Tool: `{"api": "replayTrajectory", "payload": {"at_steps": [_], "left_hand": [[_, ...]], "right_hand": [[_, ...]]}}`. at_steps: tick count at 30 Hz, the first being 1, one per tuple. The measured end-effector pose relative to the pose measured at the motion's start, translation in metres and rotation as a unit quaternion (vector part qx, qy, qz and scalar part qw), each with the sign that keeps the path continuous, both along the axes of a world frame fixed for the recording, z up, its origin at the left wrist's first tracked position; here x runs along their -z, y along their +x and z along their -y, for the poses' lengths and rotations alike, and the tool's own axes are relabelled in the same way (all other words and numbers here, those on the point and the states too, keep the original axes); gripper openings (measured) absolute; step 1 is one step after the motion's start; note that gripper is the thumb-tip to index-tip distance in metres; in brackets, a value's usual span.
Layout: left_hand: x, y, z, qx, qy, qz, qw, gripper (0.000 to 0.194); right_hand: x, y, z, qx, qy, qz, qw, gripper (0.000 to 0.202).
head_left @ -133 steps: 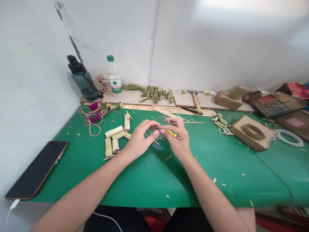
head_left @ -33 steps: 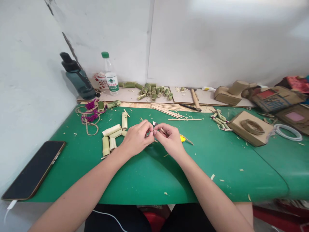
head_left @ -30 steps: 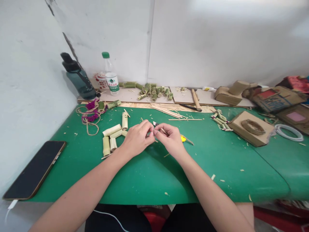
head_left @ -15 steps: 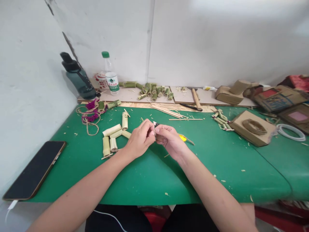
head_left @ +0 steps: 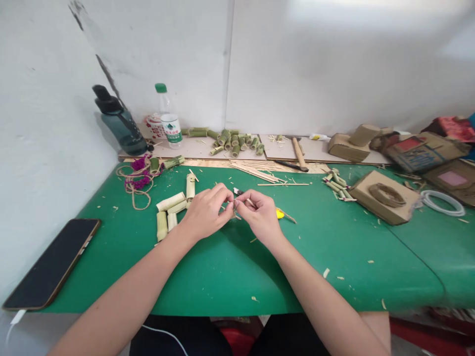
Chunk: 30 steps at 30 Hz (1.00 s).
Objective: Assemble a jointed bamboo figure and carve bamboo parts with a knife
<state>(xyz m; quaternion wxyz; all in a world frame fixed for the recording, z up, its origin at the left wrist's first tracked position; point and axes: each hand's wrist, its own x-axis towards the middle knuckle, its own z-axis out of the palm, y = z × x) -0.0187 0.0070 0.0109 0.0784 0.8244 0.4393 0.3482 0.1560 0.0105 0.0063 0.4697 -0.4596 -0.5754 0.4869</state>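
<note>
My left hand (head_left: 210, 210) is closed in a pinch, its fingertips almost meeting those of my right hand (head_left: 260, 212) over the table. What the left fingertips pinch is too small to make out. A thin bamboo stick (head_left: 251, 202) shows in my closed right hand. Just beyond the fingers a black-and-white tip (head_left: 238, 191) is visible, and a yellow piece (head_left: 279, 213) pokes out right of the right hand. Left of my left hand lie short bamboo pieces (head_left: 170, 201) laid out as a figure, topped by one with a drawn face (head_left: 190, 186), partly hidden by my hand.
Thin sticks (head_left: 256, 170), a hammer (head_left: 300, 154) and cut bamboo tubes (head_left: 235, 141) lie at the back. Bottles (head_left: 171, 129) stand back left, a phone (head_left: 54, 264) lies front left. Cardboard pieces (head_left: 386, 198) and a tubing coil (head_left: 443, 203) are at right.
My fingertips have drawn slightly left and down, baring more of the black-and-white tip behind them. The stick in my right hand shows more. The view has shifted slightly.
</note>
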Motion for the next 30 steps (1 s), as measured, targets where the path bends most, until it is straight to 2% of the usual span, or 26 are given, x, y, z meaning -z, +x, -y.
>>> {"api": "replayTrajectory", "payload": {"at_steps": [3, 7, 10, 14, 17, 21, 25, 30], "left_hand": [[0.001, 0.002, 0.0, -0.017, 0.035, -0.013, 0.999, 0.006], [0.004, 0.005, 0.001, -0.022, 0.047, 0.025, 0.998, 0.008], [0.007, 0.008, 0.002, -0.002, 0.012, 0.104, 0.995, 0.009], [0.011, 0.014, 0.003, 0.033, -0.048, 0.221, 0.973, 0.013], [0.012, 0.016, 0.003, 0.041, -0.103, 0.262, 0.959, 0.014], [0.007, 0.012, 0.003, 0.02, -0.109, 0.198, 0.974, 0.009], [0.002, 0.005, 0.004, 0.01, -0.061, 0.139, 0.988, 0.003], [0.001, 0.002, 0.002, 0.006, -0.02, 0.065, 0.998, 0.004]], "right_hand": [[0.003, 0.0, 0.002, -0.004, 0.02, 0.018, 1.0, 0.019], [-0.003, -0.003, 0.001, -0.025, -0.023, -0.042, 0.999, 0.023], [-0.009, -0.005, -0.001, -0.049, -0.089, -0.113, 0.988, 0.026], [-0.01, -0.003, -0.003, -0.089, -0.176, -0.186, 0.963, 0.028], [-0.008, -0.001, -0.003, -0.084, -0.171, -0.182, 0.965, 0.028], [-0.008, 0.0, -0.004, -0.024, -0.095, -0.125, 0.987, 0.029], [-0.008, -0.002, -0.003, -0.02, -0.062, -0.092, 0.994, 0.03], [-0.004, -0.002, -0.002, -0.006, -0.028, -0.035, 0.999, 0.027]]}}
